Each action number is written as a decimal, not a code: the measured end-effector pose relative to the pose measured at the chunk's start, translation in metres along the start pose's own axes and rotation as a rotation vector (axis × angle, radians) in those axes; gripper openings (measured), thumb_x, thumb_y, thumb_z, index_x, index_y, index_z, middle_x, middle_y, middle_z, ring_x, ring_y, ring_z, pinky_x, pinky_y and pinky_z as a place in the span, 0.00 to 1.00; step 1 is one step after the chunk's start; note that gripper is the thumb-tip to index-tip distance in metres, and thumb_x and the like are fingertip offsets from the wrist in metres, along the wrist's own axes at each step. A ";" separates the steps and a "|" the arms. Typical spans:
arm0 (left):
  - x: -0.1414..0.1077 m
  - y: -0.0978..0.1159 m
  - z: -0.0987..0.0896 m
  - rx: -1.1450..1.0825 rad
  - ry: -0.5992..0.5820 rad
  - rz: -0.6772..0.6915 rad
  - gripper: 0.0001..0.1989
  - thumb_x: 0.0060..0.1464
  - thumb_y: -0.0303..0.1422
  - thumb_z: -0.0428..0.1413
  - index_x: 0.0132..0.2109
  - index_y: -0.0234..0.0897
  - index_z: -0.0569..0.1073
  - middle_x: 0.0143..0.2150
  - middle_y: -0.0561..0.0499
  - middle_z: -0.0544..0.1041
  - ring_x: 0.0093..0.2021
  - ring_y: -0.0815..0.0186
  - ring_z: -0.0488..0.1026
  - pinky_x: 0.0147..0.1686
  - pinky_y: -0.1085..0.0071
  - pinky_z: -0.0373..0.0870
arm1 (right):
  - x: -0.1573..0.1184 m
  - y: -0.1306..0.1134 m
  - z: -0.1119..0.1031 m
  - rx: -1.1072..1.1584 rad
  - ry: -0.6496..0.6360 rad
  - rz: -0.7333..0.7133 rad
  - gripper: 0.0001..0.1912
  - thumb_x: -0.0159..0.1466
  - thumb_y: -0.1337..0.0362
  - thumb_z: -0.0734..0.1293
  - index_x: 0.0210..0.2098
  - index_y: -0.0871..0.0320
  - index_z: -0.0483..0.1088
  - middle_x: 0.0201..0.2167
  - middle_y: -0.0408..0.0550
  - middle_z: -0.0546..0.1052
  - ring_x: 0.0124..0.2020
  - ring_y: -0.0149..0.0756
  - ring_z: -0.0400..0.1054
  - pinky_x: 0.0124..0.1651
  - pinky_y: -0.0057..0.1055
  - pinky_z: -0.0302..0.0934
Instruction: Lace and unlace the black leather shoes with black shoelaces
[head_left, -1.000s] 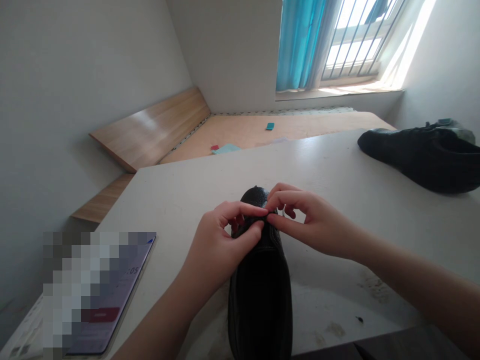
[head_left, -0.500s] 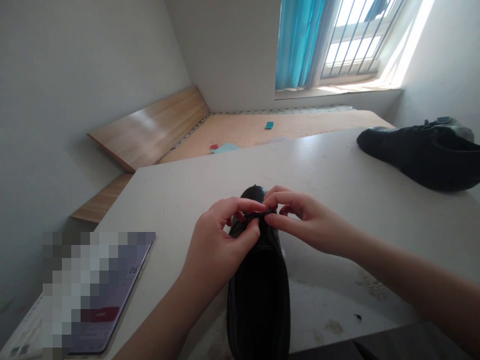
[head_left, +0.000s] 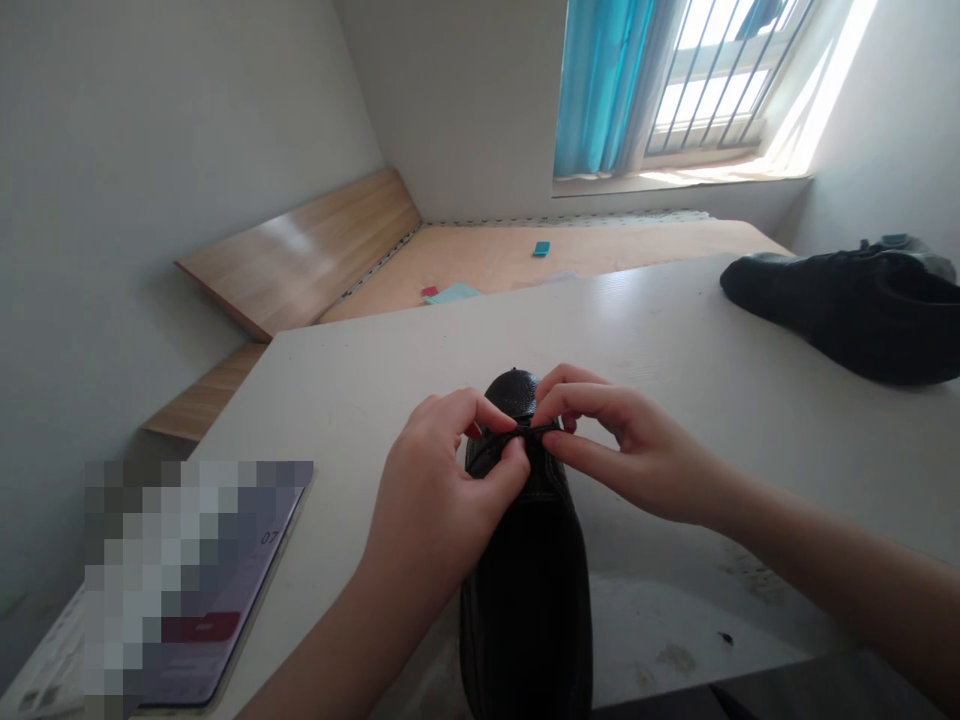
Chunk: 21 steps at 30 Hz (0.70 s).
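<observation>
A black leather shoe stands on the white table, its toe pointing away from me and its opening toward me. Across the front of that opening runs a dark shoelace. My left hand pinches the lace between thumb and index finger, on the left side. From the right, my right hand grips the lace with its thumb and fingertips, close to the left fingers. The lace's exact knot or loop is partly hidden by the fingers.
Another black shoe stands at the table's right side. A tablet-like device, partly pixelated, lies at the left edge. Beyond the table is a bed with a wooden headboard, below a barred window and blue curtain.
My right fingers have drawn slightly to the right along the lace, and a short dark stretch shows between the hands. The view has shifted a little.
</observation>
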<state>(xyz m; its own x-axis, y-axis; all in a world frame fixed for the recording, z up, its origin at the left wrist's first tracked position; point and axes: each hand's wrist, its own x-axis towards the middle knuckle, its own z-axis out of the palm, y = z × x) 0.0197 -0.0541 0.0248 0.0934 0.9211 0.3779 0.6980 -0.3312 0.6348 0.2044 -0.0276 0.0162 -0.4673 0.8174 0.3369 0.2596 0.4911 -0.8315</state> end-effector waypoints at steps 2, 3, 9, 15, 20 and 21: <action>-0.001 0.001 0.001 -0.007 -0.006 -0.009 0.01 0.49 0.30 0.57 0.30 0.40 0.71 0.28 0.54 0.72 0.31 0.64 0.66 0.31 0.69 0.61 | 0.000 -0.002 -0.001 0.002 -0.003 -0.001 0.05 0.62 0.70 0.63 0.31 0.57 0.70 0.35 0.46 0.70 0.35 0.32 0.64 0.38 0.31 0.61; -0.001 0.002 0.001 -0.012 -0.008 -0.014 0.01 0.48 0.30 0.57 0.30 0.40 0.71 0.28 0.54 0.72 0.31 0.64 0.66 0.31 0.69 0.61 | 0.000 -0.002 -0.002 0.006 -0.004 -0.002 0.06 0.62 0.70 0.62 0.31 0.58 0.70 0.35 0.47 0.70 0.36 0.32 0.65 0.38 0.31 0.61; -0.003 0.000 0.007 -0.018 0.037 0.051 0.06 0.48 0.26 0.56 0.30 0.39 0.66 0.32 0.53 0.75 0.32 0.65 0.67 0.32 0.69 0.63 | 0.003 -0.001 -0.001 0.039 0.013 0.068 0.15 0.67 0.65 0.57 0.28 0.59 0.71 0.35 0.47 0.70 0.36 0.32 0.65 0.39 0.31 0.59; -0.003 -0.001 0.007 0.041 0.120 0.380 0.10 0.49 0.20 0.55 0.29 0.40 0.63 0.31 0.53 0.75 0.34 0.65 0.69 0.36 0.68 0.65 | 0.006 0.004 -0.001 0.121 -0.081 0.182 0.13 0.65 0.59 0.65 0.27 0.60 0.72 0.36 0.47 0.69 0.36 0.31 0.64 0.39 0.31 0.58; 0.000 -0.001 0.007 0.065 0.101 0.432 0.11 0.50 0.19 0.55 0.30 0.39 0.63 0.32 0.52 0.74 0.36 0.64 0.68 0.38 0.68 0.65 | 0.006 0.008 -0.002 0.213 -0.099 0.178 0.11 0.64 0.59 0.66 0.32 0.59 0.75 0.37 0.46 0.68 0.37 0.31 0.64 0.40 0.31 0.57; 0.000 -0.001 0.007 0.071 0.096 0.429 0.11 0.51 0.19 0.55 0.30 0.39 0.63 0.32 0.52 0.74 0.36 0.64 0.68 0.38 0.67 0.65 | 0.006 0.008 -0.002 0.236 -0.099 0.180 0.11 0.64 0.59 0.67 0.32 0.59 0.75 0.37 0.45 0.68 0.37 0.30 0.63 0.40 0.30 0.57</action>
<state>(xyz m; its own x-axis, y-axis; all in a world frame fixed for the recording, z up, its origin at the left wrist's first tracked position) 0.0235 -0.0525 0.0193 0.3208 0.6791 0.6603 0.6576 -0.6614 0.3607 0.2060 -0.0182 0.0123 -0.5148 0.8458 0.1399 0.1479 0.2484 -0.9573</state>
